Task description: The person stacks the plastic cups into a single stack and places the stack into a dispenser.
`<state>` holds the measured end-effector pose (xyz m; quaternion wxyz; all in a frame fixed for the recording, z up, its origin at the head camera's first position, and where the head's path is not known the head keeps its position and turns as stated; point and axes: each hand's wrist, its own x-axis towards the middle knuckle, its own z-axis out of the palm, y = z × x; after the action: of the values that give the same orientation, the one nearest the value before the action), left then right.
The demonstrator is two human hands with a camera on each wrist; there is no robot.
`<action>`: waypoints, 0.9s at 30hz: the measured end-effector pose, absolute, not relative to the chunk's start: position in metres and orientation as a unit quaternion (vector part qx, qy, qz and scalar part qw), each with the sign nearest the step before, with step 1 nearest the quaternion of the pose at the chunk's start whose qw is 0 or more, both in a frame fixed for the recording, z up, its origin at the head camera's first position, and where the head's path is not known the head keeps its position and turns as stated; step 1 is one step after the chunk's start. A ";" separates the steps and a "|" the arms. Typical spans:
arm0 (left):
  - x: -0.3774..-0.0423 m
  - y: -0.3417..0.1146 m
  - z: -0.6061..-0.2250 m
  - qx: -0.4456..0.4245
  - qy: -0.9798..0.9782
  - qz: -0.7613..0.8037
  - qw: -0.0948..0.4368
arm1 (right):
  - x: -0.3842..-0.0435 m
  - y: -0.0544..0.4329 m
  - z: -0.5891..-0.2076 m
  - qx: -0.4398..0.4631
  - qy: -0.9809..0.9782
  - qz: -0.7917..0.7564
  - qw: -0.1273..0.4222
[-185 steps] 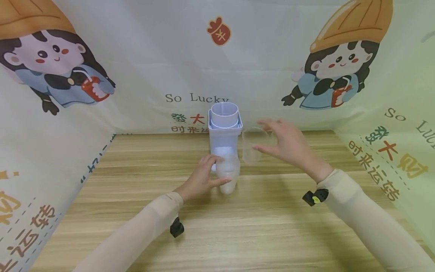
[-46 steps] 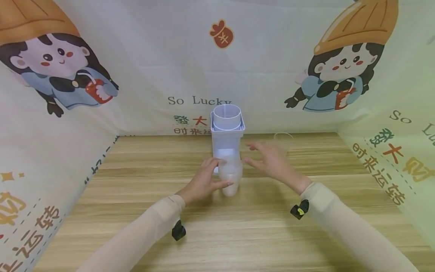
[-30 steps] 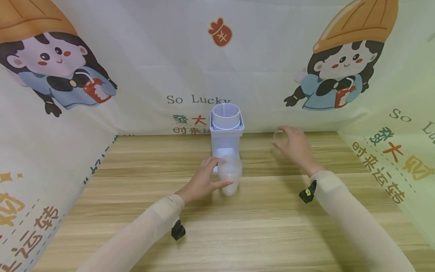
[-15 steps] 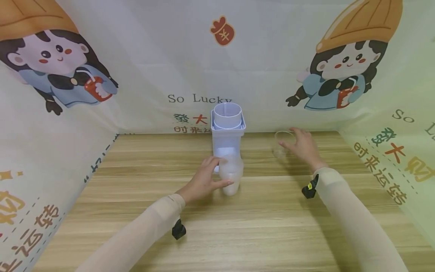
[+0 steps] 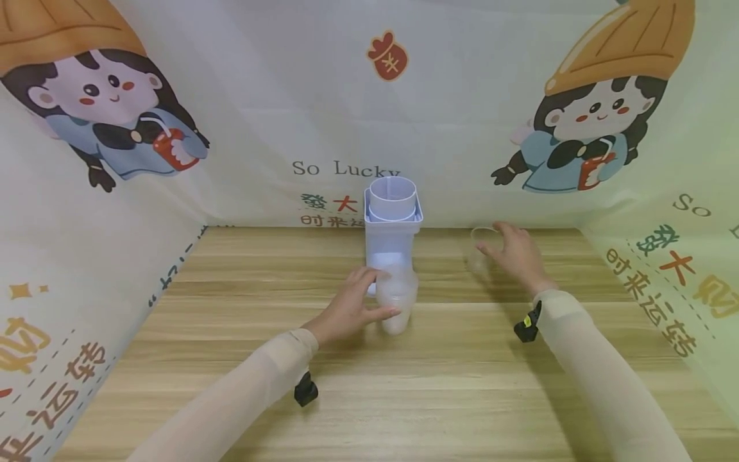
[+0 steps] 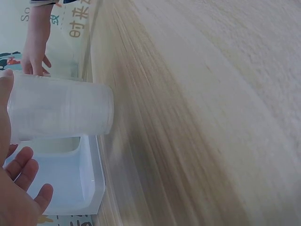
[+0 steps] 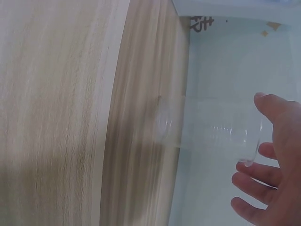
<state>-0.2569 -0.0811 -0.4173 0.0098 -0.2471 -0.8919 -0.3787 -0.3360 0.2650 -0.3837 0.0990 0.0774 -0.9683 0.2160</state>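
Observation:
My left hand (image 5: 352, 301) grips a stack of frosted translucent plastic cups (image 5: 398, 285) between thumb and fingers. The stack is upright, narrower toward the table, and overlaps the front of a pale lavender plastic holder (image 5: 389, 247) with a round tube in its square top. Over to the right, my right hand (image 5: 518, 256) holds a clear plastic cup (image 5: 479, 256) near the back edge of the table. In the right wrist view, thumb and fingers lie on opposite sides of the rim of this clear cup (image 7: 216, 122), with the lower fingers spread.
A wood-grain table (image 5: 358, 398) stretches out in front. Printed cloth walls (image 5: 265, 83) with cartoon figures and lettering enclose it at the back and both sides. Each wrist carries a small black camera, such as the right one (image 5: 526, 326).
My right hand has moved from beside the cup stack, rightward and back, to the clear cup. Earlier it held a clear cup next to the holder. My left hand stays on the stack.

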 end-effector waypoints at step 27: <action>-0.256 -0.079 -0.416 -0.249 -0.892 -0.377 0.016 | -0.310 0.234 -0.372 0.163 -0.958 0.216 0.092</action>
<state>-0.2563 -0.0790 -0.4161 0.0156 -0.2493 -0.8920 -0.3767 -0.3104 0.2337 -0.3724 0.0917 0.1634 -0.9582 0.2161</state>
